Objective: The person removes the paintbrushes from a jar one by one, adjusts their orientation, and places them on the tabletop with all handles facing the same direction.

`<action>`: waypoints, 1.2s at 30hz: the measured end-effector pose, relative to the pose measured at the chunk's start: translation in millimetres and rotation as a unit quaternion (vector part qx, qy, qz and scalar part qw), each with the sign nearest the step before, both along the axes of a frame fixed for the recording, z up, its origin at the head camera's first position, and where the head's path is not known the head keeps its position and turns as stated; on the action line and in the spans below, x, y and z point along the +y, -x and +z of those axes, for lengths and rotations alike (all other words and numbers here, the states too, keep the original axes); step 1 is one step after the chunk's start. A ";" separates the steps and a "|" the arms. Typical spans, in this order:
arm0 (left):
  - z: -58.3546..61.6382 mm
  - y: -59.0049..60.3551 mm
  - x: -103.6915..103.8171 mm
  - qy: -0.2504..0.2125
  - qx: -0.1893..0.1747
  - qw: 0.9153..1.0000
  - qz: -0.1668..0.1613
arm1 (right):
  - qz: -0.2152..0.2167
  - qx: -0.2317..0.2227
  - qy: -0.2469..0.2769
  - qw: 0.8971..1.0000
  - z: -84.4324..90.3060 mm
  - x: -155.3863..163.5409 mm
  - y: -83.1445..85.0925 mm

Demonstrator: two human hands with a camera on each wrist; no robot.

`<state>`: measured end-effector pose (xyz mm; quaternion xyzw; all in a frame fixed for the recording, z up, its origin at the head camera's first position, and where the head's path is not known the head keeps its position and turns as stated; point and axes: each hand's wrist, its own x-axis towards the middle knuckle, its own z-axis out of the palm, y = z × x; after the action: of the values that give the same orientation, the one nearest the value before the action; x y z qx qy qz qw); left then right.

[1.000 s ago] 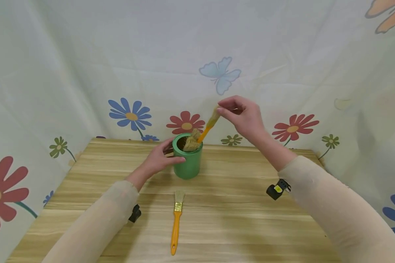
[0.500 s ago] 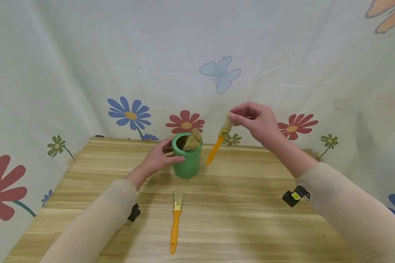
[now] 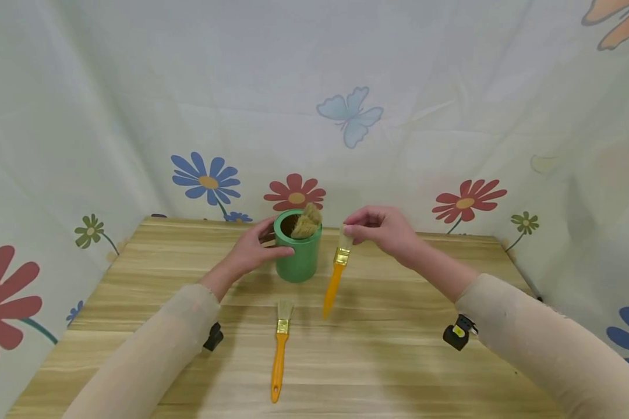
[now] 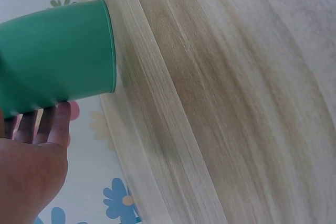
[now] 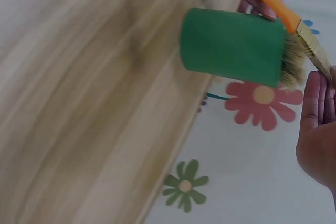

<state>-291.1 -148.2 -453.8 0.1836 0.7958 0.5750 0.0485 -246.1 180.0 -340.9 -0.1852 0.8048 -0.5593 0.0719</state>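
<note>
Right hand [image 3: 385, 231] pinches brush [image 3: 336, 273] by bristle end, handle hanging down above counter [image 3: 398, 349], beside green cup [image 3: 297, 256]. Thin pinch, brush could slip and drop. Left hand [image 3: 251, 251] holds cup steady; swinging handle might bump it.

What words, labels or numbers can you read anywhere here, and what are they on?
None can be read.
The green cup, both orange brushes and the flowered cloth bear no text.
The yellow mark on the black wrist device is too small to read.
</note>
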 end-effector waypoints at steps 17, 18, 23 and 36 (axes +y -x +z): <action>0.2 -1.6 1.3 -0.001 0.009 1.000 -0.003 | 0.078 -0.106 0.001 0.991 -83.7 -39.5 -3.9; 0.5 -1.8 1.5 -0.002 0.008 1.000 -0.004 | 0.079 -0.107 -0.001 0.991 -87.0 -40.8 -3.7; 1.5 -2.0 2.7 -0.001 0.009 1.000 -0.006 | 0.077 -0.112 -0.026 0.990 -100.2 -44.8 -4.3; 0.6 0.7 1.7 0.007 0.011 1.000 0.002 | 0.090 -0.094 -0.077 0.989 -119.9 -51.4 -11.1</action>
<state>-291.7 -146.6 -453.3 0.1877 0.8006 0.5676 0.0394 -235.0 128.6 -460.7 -0.1971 0.8154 -0.5017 0.2111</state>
